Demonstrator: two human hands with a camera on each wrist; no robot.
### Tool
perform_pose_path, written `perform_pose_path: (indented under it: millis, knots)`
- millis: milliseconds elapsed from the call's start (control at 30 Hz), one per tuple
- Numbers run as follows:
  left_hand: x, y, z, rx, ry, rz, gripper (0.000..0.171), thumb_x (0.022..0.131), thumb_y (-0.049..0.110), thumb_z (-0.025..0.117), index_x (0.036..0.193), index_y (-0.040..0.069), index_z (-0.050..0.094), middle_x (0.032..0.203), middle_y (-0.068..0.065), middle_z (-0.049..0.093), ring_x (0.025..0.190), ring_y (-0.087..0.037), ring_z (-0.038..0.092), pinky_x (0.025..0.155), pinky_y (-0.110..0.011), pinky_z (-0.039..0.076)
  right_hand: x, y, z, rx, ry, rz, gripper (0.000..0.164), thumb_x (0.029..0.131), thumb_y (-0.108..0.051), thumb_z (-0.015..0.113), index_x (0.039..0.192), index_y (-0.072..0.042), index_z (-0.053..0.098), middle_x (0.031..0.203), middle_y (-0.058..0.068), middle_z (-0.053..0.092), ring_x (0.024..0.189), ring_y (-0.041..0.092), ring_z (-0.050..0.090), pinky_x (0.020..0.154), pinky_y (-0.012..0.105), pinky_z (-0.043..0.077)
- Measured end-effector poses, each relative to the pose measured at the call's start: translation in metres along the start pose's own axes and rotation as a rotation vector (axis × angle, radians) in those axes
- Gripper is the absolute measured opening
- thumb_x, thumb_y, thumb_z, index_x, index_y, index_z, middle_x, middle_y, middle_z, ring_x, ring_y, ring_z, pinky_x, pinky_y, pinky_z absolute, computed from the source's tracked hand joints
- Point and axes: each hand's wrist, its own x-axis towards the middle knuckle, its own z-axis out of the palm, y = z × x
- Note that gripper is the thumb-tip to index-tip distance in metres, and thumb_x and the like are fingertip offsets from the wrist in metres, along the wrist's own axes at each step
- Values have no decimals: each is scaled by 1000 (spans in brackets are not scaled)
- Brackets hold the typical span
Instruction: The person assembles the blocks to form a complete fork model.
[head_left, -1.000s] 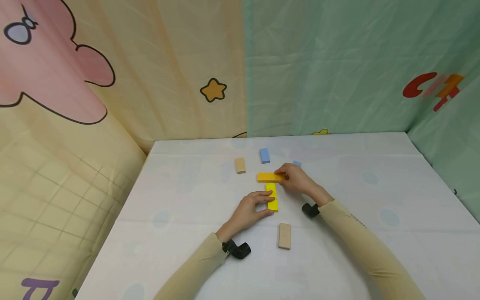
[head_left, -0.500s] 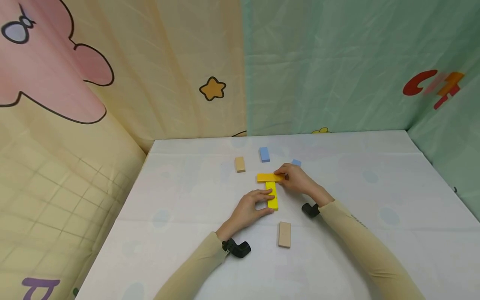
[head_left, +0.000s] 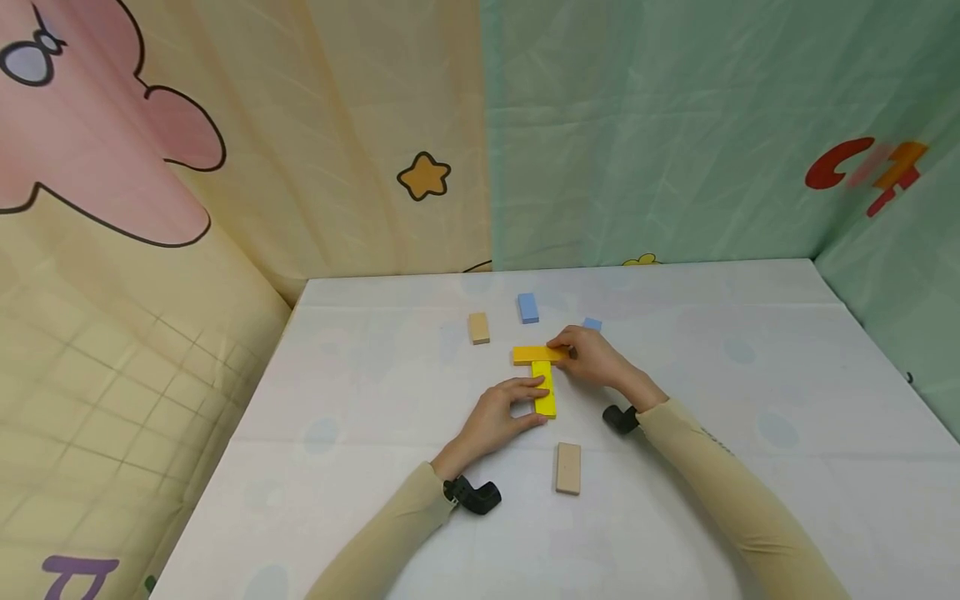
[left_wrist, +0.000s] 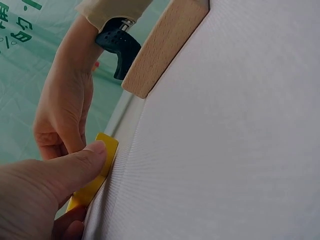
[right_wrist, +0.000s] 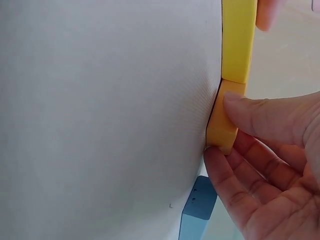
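Observation:
A bright yellow block [head_left: 546,407] lies lengthwise on the white table, and my left hand [head_left: 491,418] pinches it, thumb at its near end and fingertips over its top. Across its far end lies an orange-yellow block [head_left: 529,356], making a T shape. My right hand [head_left: 594,358] pinches the right end of that crosspiece. In the right wrist view the orange-yellow block [right_wrist: 220,125] meets the yellow block [right_wrist: 238,42] along a thin seam, thumb on its top face. The left wrist view has my left thumb [left_wrist: 82,165] pressed against the yellow block [left_wrist: 90,191].
One plain wooden block [head_left: 567,468] lies nearer the body, another [head_left: 478,328] at the far left. Beyond the T is a blue block [head_left: 528,308]; a second blue block [head_left: 592,323] is partly hidden behind my right hand. Printed curtains [head_left: 645,133] enclose the white table [head_left: 337,392].
One second ago a narrow gap showed between the two blocks; now they meet. Both hands have kept their grips and barely moved.

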Motion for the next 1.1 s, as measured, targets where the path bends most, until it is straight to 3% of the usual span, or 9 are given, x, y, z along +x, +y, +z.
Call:
perform_pose_path:
  millis: [200,400,733,1100]
  knots:
    - [1,1,-2,-26,-6,-13,38,84,23,74,119,11,67,133,3,55,125,-14,46,104,-32,33,1,0,-1,9,0,6,28,84,0,70,112,5,66,105,14,63,89,24,56,81,39,49]
    - [5,3,-4,-49,19,-28,25,89,21,68,111,10,71,126,2,60,120,-14,50,102,-31,35,1,0,-2,-8,-11,3,29,84,1,70,112,5,65,106,14,63,91,25,58,81,39,49]
    - [12,2,-11,8,-23,-88,21,86,24,72,105,15,73,117,6,63,111,-11,54,95,-29,41,1,1,-2,3,-53,-8,28,85,1,69,112,5,64,107,14,62,93,25,57,83,39,48]
    - [12,-4,-6,-74,17,-54,20,85,21,73,104,14,74,115,5,64,112,-12,53,97,-29,39,-1,3,-1,-1,-52,1,28,85,3,68,113,4,63,107,14,62,93,26,56,86,42,47]
